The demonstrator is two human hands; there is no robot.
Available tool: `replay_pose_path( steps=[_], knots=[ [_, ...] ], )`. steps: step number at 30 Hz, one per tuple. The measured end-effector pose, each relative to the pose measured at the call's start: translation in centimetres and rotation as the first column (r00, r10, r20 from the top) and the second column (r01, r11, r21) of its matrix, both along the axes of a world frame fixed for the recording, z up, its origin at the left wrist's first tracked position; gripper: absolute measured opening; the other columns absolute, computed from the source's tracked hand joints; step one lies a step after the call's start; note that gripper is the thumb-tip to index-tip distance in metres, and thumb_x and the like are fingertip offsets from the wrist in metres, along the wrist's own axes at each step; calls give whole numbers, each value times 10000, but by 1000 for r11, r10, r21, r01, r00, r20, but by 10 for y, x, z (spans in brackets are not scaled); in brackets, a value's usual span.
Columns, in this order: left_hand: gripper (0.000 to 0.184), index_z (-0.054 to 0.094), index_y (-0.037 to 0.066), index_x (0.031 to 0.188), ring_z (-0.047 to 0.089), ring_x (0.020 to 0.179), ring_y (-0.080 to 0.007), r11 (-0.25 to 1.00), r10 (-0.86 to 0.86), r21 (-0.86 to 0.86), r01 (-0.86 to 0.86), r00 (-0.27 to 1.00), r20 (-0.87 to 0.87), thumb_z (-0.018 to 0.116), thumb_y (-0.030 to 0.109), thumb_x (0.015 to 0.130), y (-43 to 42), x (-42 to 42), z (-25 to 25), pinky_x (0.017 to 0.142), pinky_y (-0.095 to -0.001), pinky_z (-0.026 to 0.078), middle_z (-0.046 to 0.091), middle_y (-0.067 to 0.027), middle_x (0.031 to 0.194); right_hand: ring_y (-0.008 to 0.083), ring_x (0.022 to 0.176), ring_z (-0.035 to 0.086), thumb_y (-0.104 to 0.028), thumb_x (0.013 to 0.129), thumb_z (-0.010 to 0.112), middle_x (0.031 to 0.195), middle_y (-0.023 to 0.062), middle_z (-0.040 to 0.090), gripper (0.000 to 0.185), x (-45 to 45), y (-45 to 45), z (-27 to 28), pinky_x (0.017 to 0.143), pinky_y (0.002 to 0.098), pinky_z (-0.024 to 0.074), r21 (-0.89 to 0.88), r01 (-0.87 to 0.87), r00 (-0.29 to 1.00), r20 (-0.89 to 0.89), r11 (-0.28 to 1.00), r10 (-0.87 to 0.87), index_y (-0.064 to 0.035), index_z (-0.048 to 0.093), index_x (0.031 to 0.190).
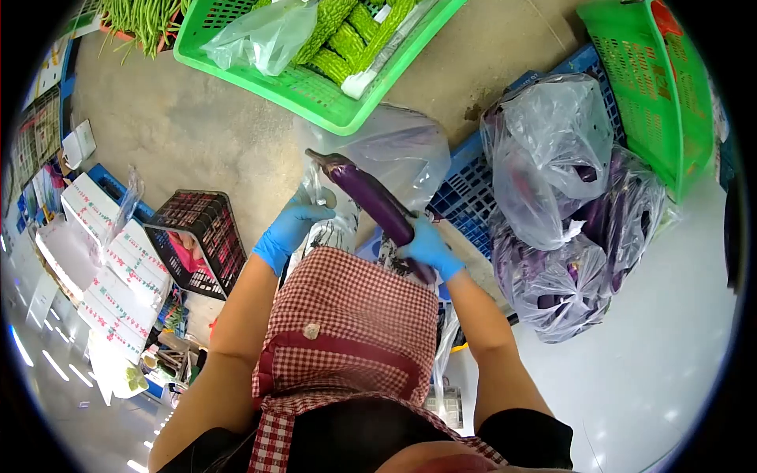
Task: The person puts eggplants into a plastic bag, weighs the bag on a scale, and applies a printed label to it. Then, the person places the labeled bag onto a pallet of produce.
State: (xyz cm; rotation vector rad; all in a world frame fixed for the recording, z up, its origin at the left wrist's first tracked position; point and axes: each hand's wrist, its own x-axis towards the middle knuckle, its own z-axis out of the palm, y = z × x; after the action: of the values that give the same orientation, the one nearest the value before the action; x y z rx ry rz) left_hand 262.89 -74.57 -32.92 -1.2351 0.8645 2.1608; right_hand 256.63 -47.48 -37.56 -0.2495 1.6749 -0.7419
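A long purple eggplant [364, 191] lies slantwise in front of me, its stem end up and to the left. My right hand [430, 246], in a blue glove, is wrapped round its lower part. Behind and below it spreads a clear plastic bag [402, 150]. My left hand [296, 225], also gloved in blue, has its thumb and fingers curled at the left edge of this bag, apart from the eggplant. Some of the left fingers are hard to make out. To the right, bagged eggplants [552, 268] are piled on a blue plastic crate [465, 197].
A green crate [347, 122] of bitter melons [347, 47] stands ahead. At the far right another green crate [643, 87] is tilted up. A black crate [201, 240] and white printed boxes [126, 268] are on the left. Green beans [142, 20] lie at the top left.
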Motion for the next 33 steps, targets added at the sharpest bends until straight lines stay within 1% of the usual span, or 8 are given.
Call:
replay_pose_path(
  steps=[8,11,15,18,21,27,31,33],
  knots=[
    [743,237,156,1349,494,772,-135,974,221,40,-221,975,12,548,-31,701,1,-5,-16,760,-297,444,495,-26,909,377,1016,490,-261,448,731,1156,243,447,632,-29,26,-39,884,374,401,176,-277,948,-112,945,299,-68,602,1036],
    [636,332,107,1288,496,793,-112,988,-154,-1,154,987,-42,574,-10,711,12,-7,-14,738,-264,429,510,-3,852,355,934,556,-368,495,702,1108,239,503,607,-33,35,-54,853,376,437,371,-330,894,-174,868,413,-50,619,1005],
    [688,295,93,1302,507,713,-105,920,-375,71,385,919,-124,631,52,703,18,10,-9,681,-228,421,528,-25,823,318,911,569,-486,597,647,1074,215,566,741,-59,15,-87,788,348,447,505,-393,919,248,769,307,61,538,1084],
    [922,57,145,1406,469,722,-108,861,-503,17,509,855,-124,637,43,698,28,7,13,705,-239,418,485,-9,782,284,792,571,-490,711,581,905,173,597,595,-45,15,-125,733,345,452,483,397,722,360,781,-590,42,569,977],
    [951,21,175,1408,451,683,-97,889,-435,83,451,886,-158,604,-38,688,47,31,4,691,-216,396,488,-9,751,245,718,569,-472,711,598,831,148,599,499,-59,-12,-138,655,344,459,694,389,393,469,606,-791,-2,570,880],
    [813,184,110,1349,464,708,-80,963,-209,163,213,977,-37,613,-22,671,45,12,0,695,-209,394,505,-1,798,206,720,564,-306,764,600,885,95,595,330,35,-63,-236,634,297,465,218,657,612,404,721,-680,-47,568,966],
    [802,192,118,1371,465,672,-78,987,-122,101,129,990,-71,586,-7,683,28,-3,3,663,-194,385,514,-18,789,280,868,580,-255,780,555,1010,164,595,416,23,-92,-152,756,375,463,27,580,740,399,814,-541,-46,517,1137],
    [835,146,146,1396,443,626,-84,989,-129,65,134,989,-77,565,1,688,16,-3,4,598,-189,362,511,-30,748,287,970,542,-265,770,551,1067,165,570,429,23,-67,-152,810,402,440,45,333,943,6,942,-334,-60,516,1145]
  ],
)
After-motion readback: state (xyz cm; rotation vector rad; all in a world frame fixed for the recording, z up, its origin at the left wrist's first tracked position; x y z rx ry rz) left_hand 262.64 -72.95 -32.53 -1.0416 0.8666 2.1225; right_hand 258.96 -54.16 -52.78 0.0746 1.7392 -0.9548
